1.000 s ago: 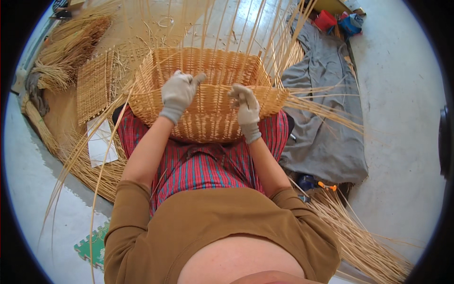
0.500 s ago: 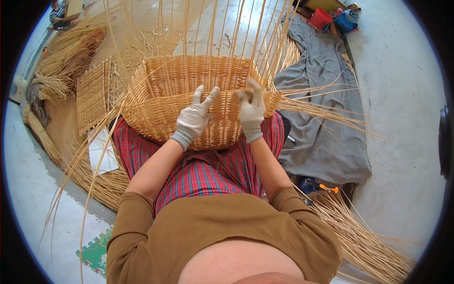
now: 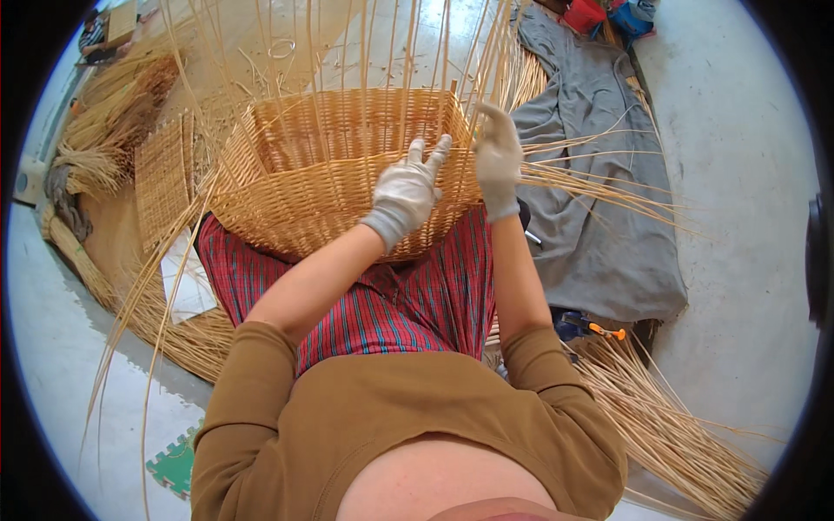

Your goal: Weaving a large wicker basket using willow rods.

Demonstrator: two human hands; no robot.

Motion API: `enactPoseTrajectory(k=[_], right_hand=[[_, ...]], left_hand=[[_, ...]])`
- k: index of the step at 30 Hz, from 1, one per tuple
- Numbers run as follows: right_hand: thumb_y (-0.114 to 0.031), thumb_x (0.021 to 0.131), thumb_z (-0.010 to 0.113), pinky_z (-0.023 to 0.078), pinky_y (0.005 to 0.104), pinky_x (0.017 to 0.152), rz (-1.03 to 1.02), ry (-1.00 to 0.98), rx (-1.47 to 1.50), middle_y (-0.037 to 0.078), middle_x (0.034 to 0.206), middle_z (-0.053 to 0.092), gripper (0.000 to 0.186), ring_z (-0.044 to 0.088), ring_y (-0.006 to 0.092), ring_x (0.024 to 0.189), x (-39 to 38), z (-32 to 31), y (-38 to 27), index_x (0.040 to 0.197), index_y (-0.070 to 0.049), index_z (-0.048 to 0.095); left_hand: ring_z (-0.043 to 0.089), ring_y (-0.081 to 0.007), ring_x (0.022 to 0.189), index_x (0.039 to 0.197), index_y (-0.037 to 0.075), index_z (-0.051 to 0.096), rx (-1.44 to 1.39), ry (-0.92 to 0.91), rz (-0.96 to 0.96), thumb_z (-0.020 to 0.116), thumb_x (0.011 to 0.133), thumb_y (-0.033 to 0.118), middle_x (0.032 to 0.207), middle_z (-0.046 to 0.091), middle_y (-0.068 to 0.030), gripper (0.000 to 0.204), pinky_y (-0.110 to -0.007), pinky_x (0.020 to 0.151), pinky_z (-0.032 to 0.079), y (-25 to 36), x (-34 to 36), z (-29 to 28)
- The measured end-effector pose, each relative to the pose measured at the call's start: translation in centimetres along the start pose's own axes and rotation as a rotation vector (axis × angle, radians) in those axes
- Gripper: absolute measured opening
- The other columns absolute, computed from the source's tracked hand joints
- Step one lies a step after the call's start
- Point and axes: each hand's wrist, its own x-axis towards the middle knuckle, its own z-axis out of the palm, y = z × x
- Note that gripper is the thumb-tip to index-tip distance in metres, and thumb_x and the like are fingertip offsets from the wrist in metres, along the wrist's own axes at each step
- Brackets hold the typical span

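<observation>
A half-woven wicker basket (image 3: 304, 204) leans across my lap, its near wall tilted toward me and long upright canes standing from it. My gloved left hand (image 3: 407, 193) lies against the outside of the near wall, right of its middle. Two of its fingers are stretched apart at the rim; nothing shows in its grasp. My gloved right hand (image 3: 498, 165) is raised at the basket's right end, beside the upright canes. Its fingers point up, bent at the tips, and are slightly blurred; whether they hold a strand cannot be made out. Loose canes (image 3: 599, 191) fan out to the right behind that hand.
A grey cloth (image 3: 599, 260) covers material at the right. Cane bundles lie at the lower right (image 3: 665, 425) and upper left (image 3: 130, 113). A woven panel (image 3: 165, 178) lies left. Red and blue containers (image 3: 584, 16) stand at the far right. Another person (image 3: 91, 39) sits far left.
My right hand has moved right, away from the rim to the basket's end. My left hand has slid right along the near wall. The basket has shifted slightly left.
</observation>
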Motion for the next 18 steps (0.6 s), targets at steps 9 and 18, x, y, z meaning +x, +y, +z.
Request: enactPoseTrajectory(k=[9, 18], right_hand=[[0.003, 0.097, 0.053, 0.054, 0.0287, 0.072, 0.408, 0.035, -0.2, 0.007, 0.1, 0.073, 0.046, 0.067, 0.0139, 0.077, -5.8, -11.3, 1.7, 0.14, -0.012, 0.057], [-0.027, 0.092, 0.065, 0.051, 0.0422, 0.087, -0.277, 0.13, -0.746, 0.012, 0.086, 0.073, 0.023, 0.07, 0.0309, 0.078, -0.7, 0.3, -2.4, 0.108, -0.012, 0.071]], left_hand=[[0.072, -0.0324, 0.087, 0.159, 0.042, 0.014, 0.019, -0.522, -0.22, 0.056, 0.092, 0.004, 0.13, 0.051, -0.0214, 0.087, -0.045, 0.068, 0.059, 1.5, 4.2, 0.5], [0.069, -0.038, 0.099, 0.133, 0.008, 0.051, -0.683, 0.229, -0.376, 0.052, 0.101, 0.023, 0.121, 0.067, -0.0153, 0.035, -0.044, 0.082, 0.056, -1.4, 2.8, 6.4]])
